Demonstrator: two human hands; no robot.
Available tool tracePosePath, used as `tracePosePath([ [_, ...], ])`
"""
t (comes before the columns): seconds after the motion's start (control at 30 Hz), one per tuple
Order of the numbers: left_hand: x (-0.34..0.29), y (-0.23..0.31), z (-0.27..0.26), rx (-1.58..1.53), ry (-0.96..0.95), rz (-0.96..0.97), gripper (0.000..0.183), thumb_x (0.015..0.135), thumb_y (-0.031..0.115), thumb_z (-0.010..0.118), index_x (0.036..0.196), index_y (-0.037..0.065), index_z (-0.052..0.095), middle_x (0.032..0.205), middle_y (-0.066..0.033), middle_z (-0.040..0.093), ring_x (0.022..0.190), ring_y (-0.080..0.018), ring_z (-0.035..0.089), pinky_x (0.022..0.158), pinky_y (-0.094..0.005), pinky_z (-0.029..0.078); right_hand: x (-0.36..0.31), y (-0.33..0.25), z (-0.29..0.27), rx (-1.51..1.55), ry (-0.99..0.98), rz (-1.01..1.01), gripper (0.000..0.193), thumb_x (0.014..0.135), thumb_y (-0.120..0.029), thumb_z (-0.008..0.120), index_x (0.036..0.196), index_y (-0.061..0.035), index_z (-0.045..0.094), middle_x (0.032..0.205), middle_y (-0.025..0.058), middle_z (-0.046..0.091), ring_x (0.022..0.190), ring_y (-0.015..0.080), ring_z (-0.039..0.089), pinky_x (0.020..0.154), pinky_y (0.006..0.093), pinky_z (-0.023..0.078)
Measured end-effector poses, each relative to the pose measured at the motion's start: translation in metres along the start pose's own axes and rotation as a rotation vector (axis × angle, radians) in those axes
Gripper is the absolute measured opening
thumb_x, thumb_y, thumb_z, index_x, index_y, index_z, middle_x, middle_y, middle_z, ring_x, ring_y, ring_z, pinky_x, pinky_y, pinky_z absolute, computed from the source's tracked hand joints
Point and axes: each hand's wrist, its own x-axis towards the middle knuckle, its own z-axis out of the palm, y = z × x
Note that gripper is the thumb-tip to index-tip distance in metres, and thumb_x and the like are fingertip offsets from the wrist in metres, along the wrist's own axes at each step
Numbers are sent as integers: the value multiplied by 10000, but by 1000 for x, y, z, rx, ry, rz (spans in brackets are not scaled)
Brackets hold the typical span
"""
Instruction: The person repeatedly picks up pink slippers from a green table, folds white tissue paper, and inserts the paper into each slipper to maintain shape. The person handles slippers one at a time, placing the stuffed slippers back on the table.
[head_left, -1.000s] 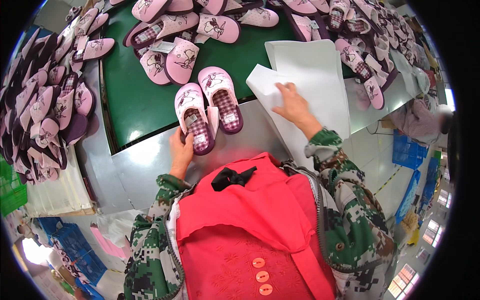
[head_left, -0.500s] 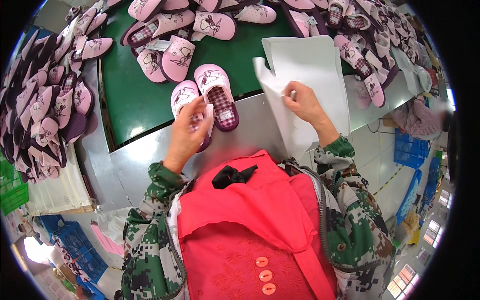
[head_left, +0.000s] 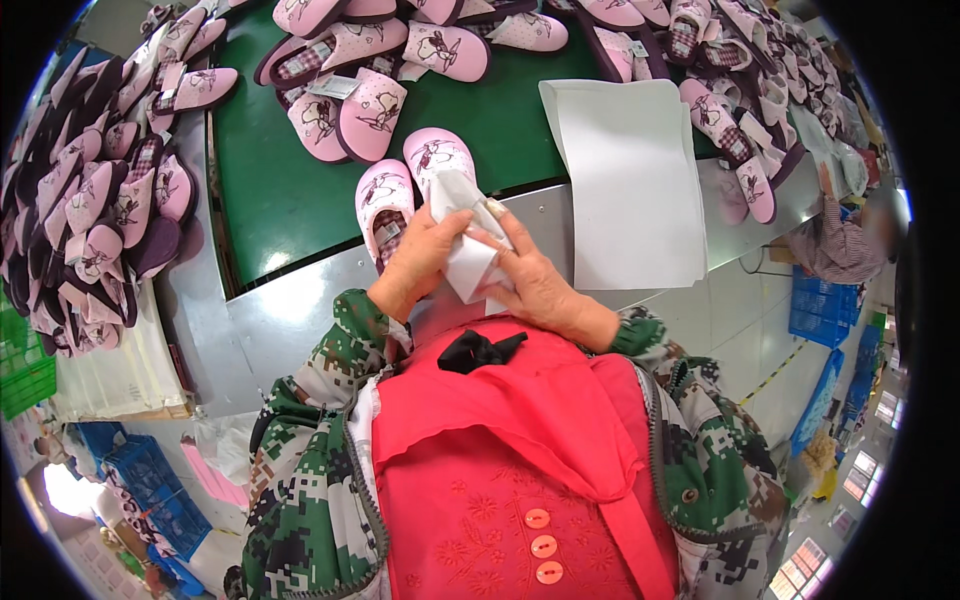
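Note:
A crumpled sheet of white paper [head_left: 472, 265] is bunched between my two hands, just above the metal table edge. My left hand [head_left: 422, 255] grips its left side. On its other side, my right hand [head_left: 545, 285] has its fingers closed on the paper. Right behind the hands lies a pair of pink slippers with dark soles and checked lining. The left slipper [head_left: 384, 197] shows its opening; the right slipper [head_left: 438, 150] is partly covered by the paper. A stack of white paper sheets [head_left: 640, 200] lies flat to the right of my hands.
Many more pink slippers [head_left: 372, 115] lie across the green table surface [head_left: 275, 200]. A tall heap of slippers [head_left: 100, 220] stands at the left, and another heap [head_left: 760, 60] at the far right. Blue crates [head_left: 822, 305] and another person [head_left: 840, 240] are at the right.
My right hand has lifted a sheet off the stack and brought it left to my left hand. The sheet is now crumpled between both hands, in front of the slipper pair.

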Motion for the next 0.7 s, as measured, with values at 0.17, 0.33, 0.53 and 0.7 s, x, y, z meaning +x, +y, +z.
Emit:
tracePosePath([
  [0.17,21,7,-23,464,82,271,516,833,270,620,1250,33,430,1058,-113,578,912,-194,580,750,-303,486,7,47,-5,532,522,357,369,740,94,509,1089,-19,549,1046,115,529,859,261,592,791,314,486],
  [0.33,55,8,-35,1736,248,412,796,707,299,689,1350,70,282,971,-201,530,828,-364,589,715,-426,487,32,32,-18,-371,474,14,306,720,34,538,989,-74,634,1012,94,517,935,241,525,772,315,462],
  [0.53,82,1,-48,1752,135,201,760,728,281,592,1381,86,255,764,-201,640,703,-365,632,629,-465,491,28,58,45,-573,111,-64,220,695,-118,585,905,-136,648,938,80,515,812,246,539,687,346,469],
  [0.7,61,-22,-24,1636,82,170,759,685,190,555,1364,46,249,770,-263,616,727,-413,610,687,-486,485,16,71,7,-644,39,101,189,704,-135,581,889,-136,620,867,79,485,793,246,557,651,342,490],
])
